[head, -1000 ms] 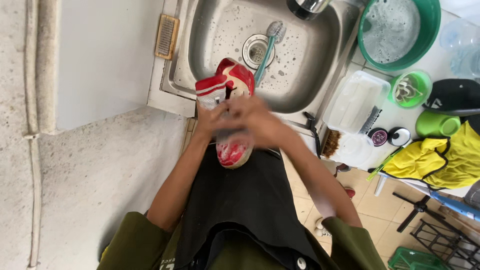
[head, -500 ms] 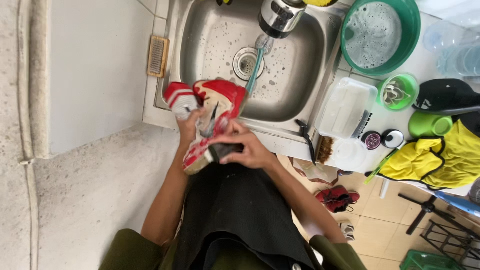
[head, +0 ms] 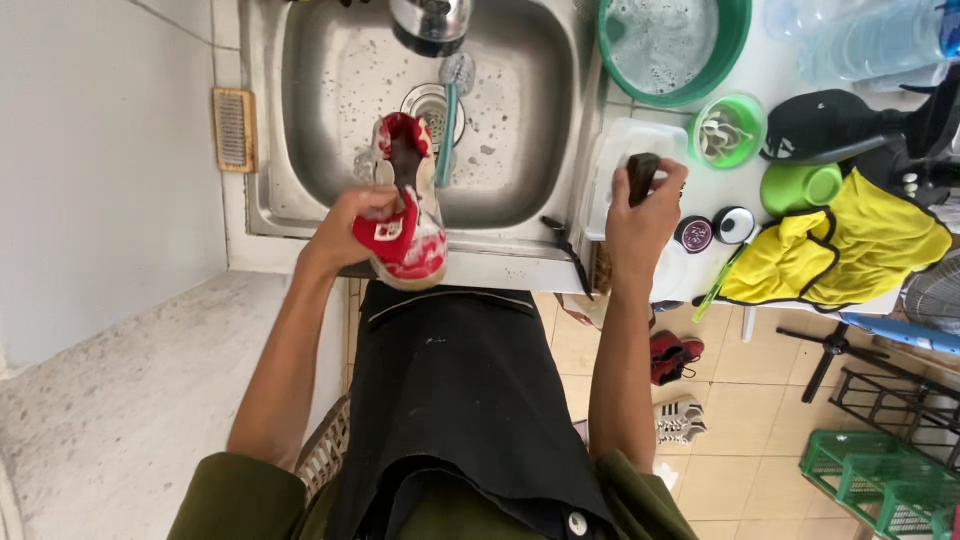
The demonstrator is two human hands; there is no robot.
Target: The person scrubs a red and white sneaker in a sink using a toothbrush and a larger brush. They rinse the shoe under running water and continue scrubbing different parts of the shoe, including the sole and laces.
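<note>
My left hand [head: 352, 225] grips a red and white sneaker [head: 405, 205] by its side, holding it over the front rim of the steel sink [head: 330, 100], opening facing up. My right hand [head: 642, 215] is closed around a dark brush handle [head: 641, 173] above a clear plastic container [head: 620, 150] on the counter to the right of the sink. A teal-handled brush [head: 447, 110] lies in the basin near the drain, just beyond the shoe. A tap [head: 430, 22] hangs over the basin.
A green basin of soapy water [head: 670, 45], a small green bowl [head: 727, 130], a green cup [head: 800, 185], two small round tins [head: 715, 230] and a yellow cloth [head: 850, 250] crowd the counter right. A scrub brush [head: 233, 128] lies left. Shoes [head: 675, 355] sit on the tiled floor.
My right hand left the sneaker and moved right to the counter, closing on the dark brush. My left hand now holds the shoe alone, turned more upright over the sink edge.
</note>
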